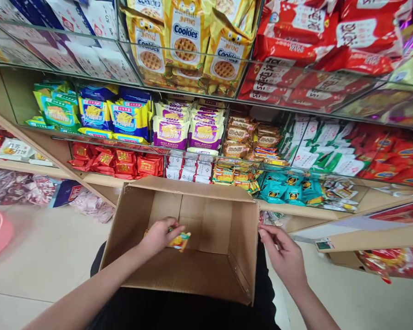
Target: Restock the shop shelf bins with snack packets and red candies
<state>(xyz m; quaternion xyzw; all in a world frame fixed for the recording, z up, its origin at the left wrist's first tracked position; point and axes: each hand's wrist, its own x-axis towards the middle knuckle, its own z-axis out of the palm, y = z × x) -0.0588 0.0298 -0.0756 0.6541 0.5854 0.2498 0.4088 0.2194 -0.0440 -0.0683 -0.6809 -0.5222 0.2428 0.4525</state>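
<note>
The step in hand seems to be handling the yellow packet (182, 242), which the left hand (162, 234) pinches inside the cardboard box (244, 229), while the right hand (285, 254), narrow beside it, holds perhaps something, I cannot tell, and the next move probably calls for gentle finger control.

The box (209, 270) is lying beneath the left hand (158, 238) and left of the right hand (286, 256); a packet (183, 241) is sitting at the left hand; shelves (306, 212) are standing beyond both hands.

Bright lt, glare on red pkts (294, 20), edges stretched
</note>
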